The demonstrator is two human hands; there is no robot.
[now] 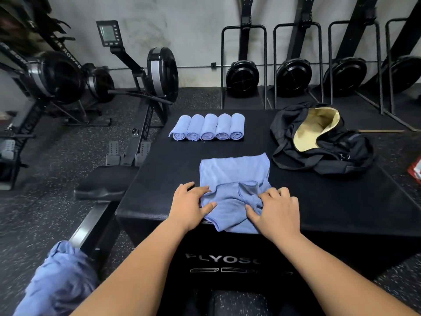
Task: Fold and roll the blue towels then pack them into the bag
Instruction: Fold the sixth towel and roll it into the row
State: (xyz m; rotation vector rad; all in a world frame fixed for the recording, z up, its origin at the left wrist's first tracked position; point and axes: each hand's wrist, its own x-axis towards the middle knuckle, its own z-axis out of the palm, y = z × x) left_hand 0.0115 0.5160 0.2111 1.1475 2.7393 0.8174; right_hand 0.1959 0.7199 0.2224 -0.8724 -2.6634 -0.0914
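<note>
A blue towel (pixel 234 172) lies spread on the black plyo box (pixel 341 201), its near part bunched and hanging over the front edge. My left hand (pixel 189 204) presses on the towel's left edge with fingers spread. My right hand (pixel 278 210) grips the bunched right part, fingers curled into the cloth. Several rolled blue towels (pixel 208 127) lie side by side at the far left of the box. A black duffel bag (pixel 323 140) with a yellow lining sits open at the far right.
A heap of loose blue towels (pixel 59 281) rests at the lower left by a rowing machine rail (pixel 91 224). Rowing machines (pixel 155 74) stand left and along the back wall. A red object (pixel 415 169) lies on the floor at right.
</note>
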